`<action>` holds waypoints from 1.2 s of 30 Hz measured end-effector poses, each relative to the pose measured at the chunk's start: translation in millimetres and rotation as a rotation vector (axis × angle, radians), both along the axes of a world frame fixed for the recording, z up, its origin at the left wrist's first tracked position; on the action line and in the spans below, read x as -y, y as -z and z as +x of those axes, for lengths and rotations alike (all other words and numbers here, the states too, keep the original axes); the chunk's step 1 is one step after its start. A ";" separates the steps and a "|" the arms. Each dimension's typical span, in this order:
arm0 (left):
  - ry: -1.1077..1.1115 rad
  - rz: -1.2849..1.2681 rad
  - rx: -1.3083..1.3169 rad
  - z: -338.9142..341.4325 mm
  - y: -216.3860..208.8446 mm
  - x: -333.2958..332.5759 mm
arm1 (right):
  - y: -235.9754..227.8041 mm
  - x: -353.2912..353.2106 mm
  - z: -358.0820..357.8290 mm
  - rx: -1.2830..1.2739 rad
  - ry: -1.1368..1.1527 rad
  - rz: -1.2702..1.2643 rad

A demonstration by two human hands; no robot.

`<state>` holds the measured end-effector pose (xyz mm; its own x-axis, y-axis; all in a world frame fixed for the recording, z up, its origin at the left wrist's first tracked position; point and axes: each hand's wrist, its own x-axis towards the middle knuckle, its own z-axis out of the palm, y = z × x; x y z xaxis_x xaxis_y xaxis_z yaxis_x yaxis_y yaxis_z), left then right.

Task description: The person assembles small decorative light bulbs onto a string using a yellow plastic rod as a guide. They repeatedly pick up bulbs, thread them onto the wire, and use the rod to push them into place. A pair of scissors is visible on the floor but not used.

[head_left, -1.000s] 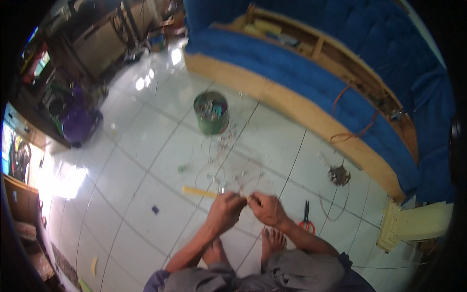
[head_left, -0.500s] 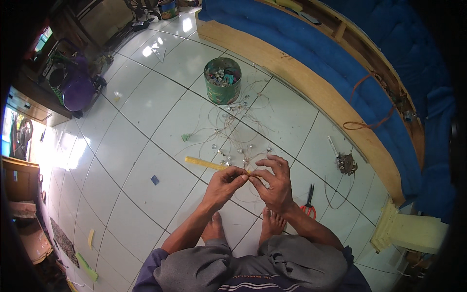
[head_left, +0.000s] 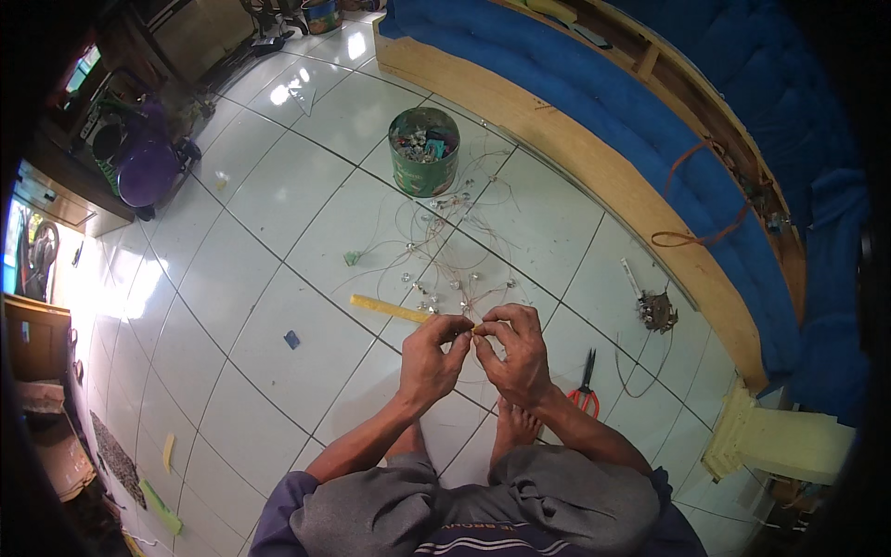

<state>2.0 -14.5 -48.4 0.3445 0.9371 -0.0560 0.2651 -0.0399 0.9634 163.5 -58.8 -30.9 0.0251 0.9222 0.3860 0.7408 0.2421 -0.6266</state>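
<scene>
My left hand (head_left: 431, 360) is closed in a pinch on a flat yellow strip (head_left: 388, 307), whose long end sticks out to the left past my fingers. A small yellow end shows between the fingertips of both hands. My right hand (head_left: 516, 357) meets the left one there, its thumb and forefinger pressed on that end. Whatever else lies between the fingertips is too small to make out. Just beyond my hands, thin copper-coloured wires (head_left: 445, 243) with several small shiny pieces (head_left: 456, 285) lie tangled on the tiles.
A green round tin (head_left: 424, 174) filled with scraps stands past the wires. Red-handled scissors (head_left: 585, 390) lie right of my foot. Farther right are a brown clump with wire (head_left: 659, 314) and a blue-cushioned wooden bench (head_left: 594, 130). A small blue piece (head_left: 292, 340) lies left.
My right hand's raised fingers have curled in, and it has drawn up against the left at the strip's end. The left hand has turned slightly more upright.
</scene>
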 end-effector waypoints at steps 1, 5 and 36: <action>0.022 -0.016 -0.024 -0.8 0.6 -0.4 | 0.7 -0.8 1.1 0.027 -0.006 0.021; 0.089 -0.780 0.450 -9.3 0.8 -9.9 | 1.3 -4.7 7.4 0.167 -0.036 0.078; -0.203 0.316 -0.482 -75.3 53.3 -52.8 | -2.9 12.9 103.4 -1.362 -0.287 -0.745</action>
